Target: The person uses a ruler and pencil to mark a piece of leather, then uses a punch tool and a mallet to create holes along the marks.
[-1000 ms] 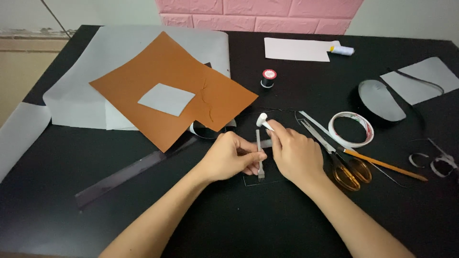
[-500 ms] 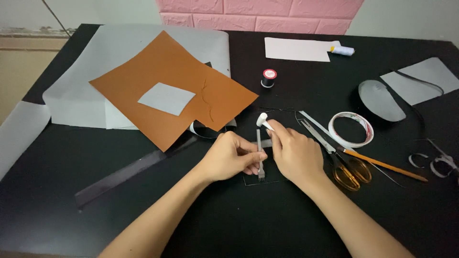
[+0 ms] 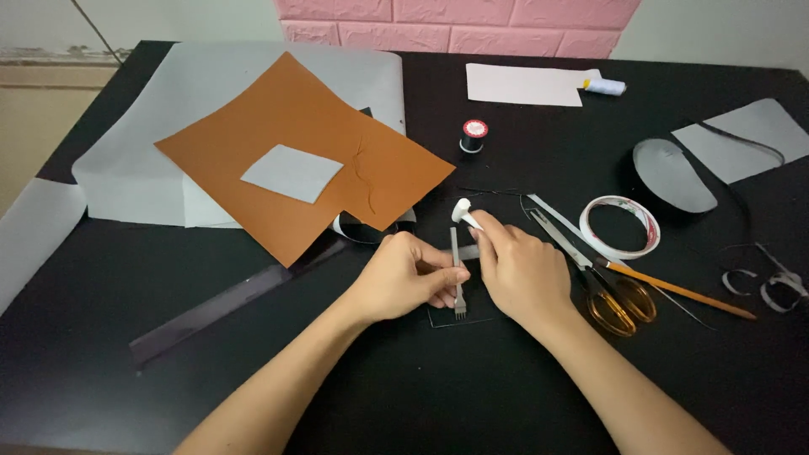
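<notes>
Your left hand (image 3: 403, 278) lies low over the black table (image 3: 101, 371), forearm coming in from the lower left, wrist nearly flat, knuckles up. Its fingers are curled in, thumb and fingertips pinched on the shaft of a slim metal pronged chisel (image 3: 458, 274). The chisel points its prongs toward you, and they rest on a small piece of black leather (image 3: 465, 313) that lies flat between your two hands; it is hard to make out against the table.

Your right hand (image 3: 521, 271) comes in from the lower right, wrist slightly cocked, back of the hand up. Its fingers are closed around the handle of a small white-headed mallet (image 3: 463, 211); the head shows just past your fingertips, above the top end of the chisel, and I cannot tell whether they touch.

Just right of your right hand: orange-handled scissors (image 3: 613, 297), a thin orange-shafted tool (image 3: 674, 291), a roll of white tape (image 3: 619, 226). Left of your left hand a dark ruler (image 3: 236, 299) lies diagonally. Beyond it, a brown leather sheet (image 3: 303, 152) with a grey paper piece (image 3: 291, 173) lying on it. A thread spool (image 3: 474, 135) stands farther back, well apart from both hands.
</notes>
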